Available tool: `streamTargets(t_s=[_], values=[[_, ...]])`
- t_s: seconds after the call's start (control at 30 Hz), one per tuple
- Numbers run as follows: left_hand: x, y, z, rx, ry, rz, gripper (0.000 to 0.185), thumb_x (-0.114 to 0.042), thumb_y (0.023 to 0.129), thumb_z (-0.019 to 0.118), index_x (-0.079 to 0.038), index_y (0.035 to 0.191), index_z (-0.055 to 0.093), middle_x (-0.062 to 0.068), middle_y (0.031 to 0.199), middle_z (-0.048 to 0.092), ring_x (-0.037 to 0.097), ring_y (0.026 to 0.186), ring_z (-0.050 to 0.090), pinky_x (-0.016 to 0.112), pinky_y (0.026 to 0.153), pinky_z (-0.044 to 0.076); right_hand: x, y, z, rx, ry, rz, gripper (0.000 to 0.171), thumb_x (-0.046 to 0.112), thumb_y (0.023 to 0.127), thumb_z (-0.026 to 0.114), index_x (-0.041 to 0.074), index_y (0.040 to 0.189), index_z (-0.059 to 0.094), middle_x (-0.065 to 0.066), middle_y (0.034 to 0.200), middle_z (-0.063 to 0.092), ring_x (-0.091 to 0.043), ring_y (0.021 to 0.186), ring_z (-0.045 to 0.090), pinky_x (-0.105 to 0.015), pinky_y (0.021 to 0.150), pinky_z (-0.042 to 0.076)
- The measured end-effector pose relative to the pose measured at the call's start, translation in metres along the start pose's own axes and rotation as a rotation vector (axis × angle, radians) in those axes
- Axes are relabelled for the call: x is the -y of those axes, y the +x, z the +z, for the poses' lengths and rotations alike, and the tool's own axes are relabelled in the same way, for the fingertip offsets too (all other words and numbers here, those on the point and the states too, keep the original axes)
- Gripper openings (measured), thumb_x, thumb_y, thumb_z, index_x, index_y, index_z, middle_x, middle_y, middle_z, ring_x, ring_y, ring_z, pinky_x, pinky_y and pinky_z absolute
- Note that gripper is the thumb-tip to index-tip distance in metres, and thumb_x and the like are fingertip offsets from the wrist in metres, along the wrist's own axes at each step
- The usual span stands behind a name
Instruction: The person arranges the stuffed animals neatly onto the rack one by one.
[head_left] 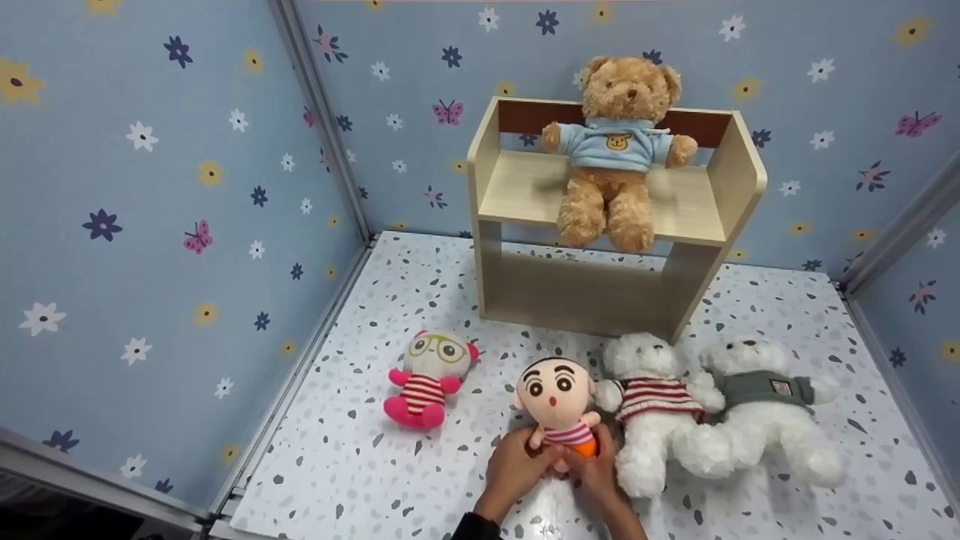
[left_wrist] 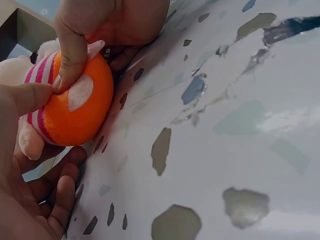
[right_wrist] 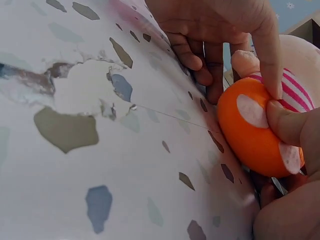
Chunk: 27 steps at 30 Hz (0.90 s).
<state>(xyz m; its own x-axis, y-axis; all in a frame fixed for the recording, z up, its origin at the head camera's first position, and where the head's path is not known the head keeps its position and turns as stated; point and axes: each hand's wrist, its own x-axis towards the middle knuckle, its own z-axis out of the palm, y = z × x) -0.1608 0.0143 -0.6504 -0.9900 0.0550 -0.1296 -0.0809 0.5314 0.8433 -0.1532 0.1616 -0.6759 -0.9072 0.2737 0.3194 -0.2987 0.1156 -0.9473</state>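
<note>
A plush boy doll (head_left: 555, 394) with thick black eyebrows, a pink-striped shirt and orange shorts is at the front middle of the table. My left hand (head_left: 517, 466) grips its lower body from the left, thumb on the front. From the other side my right hand (head_left: 600, 469) holds it the same way. Both thumbs press at the waist, where the striped shirt meets the orange shorts (left_wrist: 82, 120). In the right wrist view the fingers (right_wrist: 212, 62) curl behind the doll, close to the tabletop. The doll's back is hidden.
A pink-and-white panda plush (head_left: 426, 382) lies to the left. Two white bears, one in a striped sweater (head_left: 652, 397) and one in a green shirt (head_left: 765, 386), lie at right. Behind stands a wooden shelf (head_left: 525, 184) with a brown teddy bear (head_left: 619, 146) seated on it.
</note>
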Motion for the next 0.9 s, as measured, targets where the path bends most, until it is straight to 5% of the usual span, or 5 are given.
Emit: streamTargets(t_s=[0.13, 0.33, 0.43, 0.7, 0.9], values=[[0.0025, -0.0017, 0.0003, 0.015, -0.031, 0.037, 0.029, -0.057, 0.077, 0.069, -0.033, 0.094, 0.066, -0.017, 0.082, 0.063, 0.002, 0.07, 0.054, 0.023, 0.064, 0.041, 0.0011, -0.0017, -0.0001, -0.007, -0.014, 0.014, 0.044, -0.005, 0.066, 0.075, -0.007, 0.105, 0.055, -0.003, 0.093, 0.062, 0.001, 0.083, 0.054, -0.015, 0.074, 0.043], [0.0056, -0.0024, -0.0001, 0.015, -0.072, 0.075, 0.02, -0.05, 0.081, 0.07, -0.032, 0.09, 0.066, -0.015, 0.076, 0.061, 0.001, 0.066, 0.054, 0.021, 0.062, 0.041, 0.0062, -0.0041, -0.0014, 0.02, -0.031, 0.25, 0.049, -0.013, 0.067, 0.07, -0.007, 0.113, 0.052, -0.01, 0.096, 0.059, -0.007, 0.08, 0.054, -0.022, 0.07, 0.047], [0.0055, -0.002, -0.0001, 0.015, -0.075, 0.06, 0.02, -0.049, 0.08, 0.071, -0.032, 0.088, 0.066, -0.015, 0.073, 0.059, 0.001, 0.063, 0.052, 0.021, 0.06, 0.04, 0.0063, -0.004, -0.0023, 0.038, -0.037, 0.288, 0.053, -0.014, 0.069, 0.07, -0.006, 0.118, 0.05, -0.01, 0.099, 0.058, -0.007, 0.08, 0.054, -0.022, 0.068, 0.047], [0.0043, -0.0032, 0.001, -0.019, -0.068, 0.032, 0.017, -0.043, 0.08, 0.072, -0.029, 0.087, 0.065, -0.014, 0.069, 0.058, 0.002, 0.06, 0.051, 0.022, 0.059, 0.04, 0.0065, -0.0051, -0.0002, 0.047, -0.026, 0.301, 0.056, -0.012, 0.07, 0.072, -0.004, 0.12, 0.05, -0.012, 0.104, 0.059, -0.008, 0.086, 0.055, -0.021, 0.078, 0.046], [0.0018, -0.006, 0.0069, -0.055, -0.165, 0.04, 0.011, -0.025, 0.082, 0.073, -0.021, 0.089, 0.067, -0.01, 0.069, 0.058, 0.003, 0.065, 0.053, 0.021, 0.06, 0.042, 0.0087, -0.0047, -0.0002, 0.053, -0.023, 0.213, 0.052, -0.012, 0.07, 0.072, -0.006, 0.117, 0.051, -0.016, 0.103, 0.06, -0.007, 0.086, 0.056, -0.021, 0.078, 0.047]])
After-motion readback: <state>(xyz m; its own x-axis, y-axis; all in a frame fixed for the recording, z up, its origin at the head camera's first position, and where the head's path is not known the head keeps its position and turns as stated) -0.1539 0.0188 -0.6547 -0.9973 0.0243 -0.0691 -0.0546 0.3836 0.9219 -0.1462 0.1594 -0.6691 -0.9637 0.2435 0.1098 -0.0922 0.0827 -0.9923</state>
